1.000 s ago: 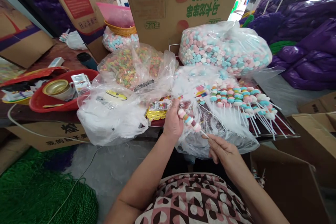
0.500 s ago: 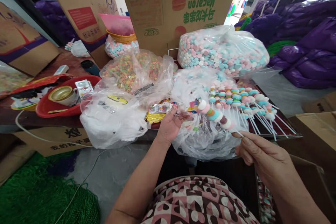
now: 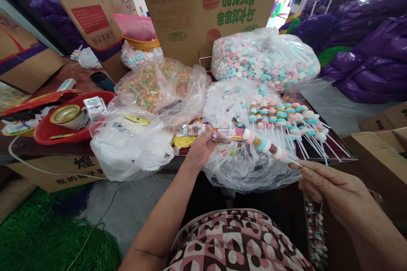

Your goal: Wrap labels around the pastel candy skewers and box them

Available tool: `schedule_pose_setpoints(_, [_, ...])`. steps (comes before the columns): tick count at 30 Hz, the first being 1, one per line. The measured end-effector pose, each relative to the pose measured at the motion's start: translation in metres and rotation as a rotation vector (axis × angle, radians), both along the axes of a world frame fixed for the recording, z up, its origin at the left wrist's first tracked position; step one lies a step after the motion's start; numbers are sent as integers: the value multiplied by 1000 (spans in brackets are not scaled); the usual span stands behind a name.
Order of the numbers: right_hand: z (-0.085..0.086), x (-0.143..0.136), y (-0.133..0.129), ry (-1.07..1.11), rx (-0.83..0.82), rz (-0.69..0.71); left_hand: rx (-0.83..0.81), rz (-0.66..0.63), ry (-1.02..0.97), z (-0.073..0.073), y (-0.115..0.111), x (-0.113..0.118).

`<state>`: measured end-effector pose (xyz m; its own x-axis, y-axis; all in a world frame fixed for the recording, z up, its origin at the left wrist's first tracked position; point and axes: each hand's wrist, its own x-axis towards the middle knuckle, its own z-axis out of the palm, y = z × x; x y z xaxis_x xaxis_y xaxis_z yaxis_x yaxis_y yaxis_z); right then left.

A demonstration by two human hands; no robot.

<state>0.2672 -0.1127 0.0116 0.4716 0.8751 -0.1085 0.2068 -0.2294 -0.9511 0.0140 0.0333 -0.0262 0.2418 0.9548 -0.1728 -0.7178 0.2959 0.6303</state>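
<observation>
My right hand [image 3: 313,178] pinches the white stick of a candy skewer [image 3: 262,144] strung with white, pink, blue, orange and dark pieces. The skewer slants up to the left over a crumpled clear bag [image 3: 244,173]. At its upper left end is a clear printed wrapper [image 3: 225,133], held between the closed fingers of my left hand [image 3: 203,146]. Yellow packaging [image 3: 184,141] lies just left of that hand. Several finished-looking skewers [image 3: 282,114] lie side by side on the right of the table, sticks toward me.
Bags of pastel candies [image 3: 263,57] and small orange-green candies [image 3: 152,84] stand behind. At left are a white plastic bag [image 3: 130,152] and a red basin [image 3: 41,131]. A large carton [image 3: 178,12] rises at the back; an open carton [image 3: 381,148] is at right.
The wrapper now stretches out straight toward the skewer's tip. My right hand has moved slightly right and down with the skewer. The whole view has shifted a little.
</observation>
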Motion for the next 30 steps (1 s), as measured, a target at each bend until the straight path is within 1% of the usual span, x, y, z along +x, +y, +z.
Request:
schedule_pose_setpoints(3, [3, 7, -1, 25, -34, 96, 16, -2, -1, 1, 0, 0])
schedule_pose_setpoints(6, [11, 13, -1, -62, -74, 98, 19, -8, 17, 4, 0, 0])
schedule_pose_setpoints(10, [24, 18, 0, -158, -113, 110, 1, -21, 97, 6, 3, -3])
schedule_pose_setpoints(14, [31, 15, 0, -221, -41, 46, 112, -84, 210, 9, 9, -10])
schedule_pose_setpoints(17, [28, 11, 1, -220, 22, -45, 191, -140, 270, 14, 13, -17])
schedule_pose_setpoints(19, [22, 10, 2, -212, 50, -63, 254, -177, 325, 18, 15, -21])
schedule_pose_setpoints(23, [10, 12, 3, -224, 83, 1, 347, -176, 402, 21, 16, -24])
schedule_pose_setpoints(27, [2, 12, 2, -159, 41, 44, 395, -141, 476, 19, 18, -25])
schedule_pose_setpoints(30, [-5, 15, 0, -158, -1, 105, 459, -148, 562, 17, 20, -27])
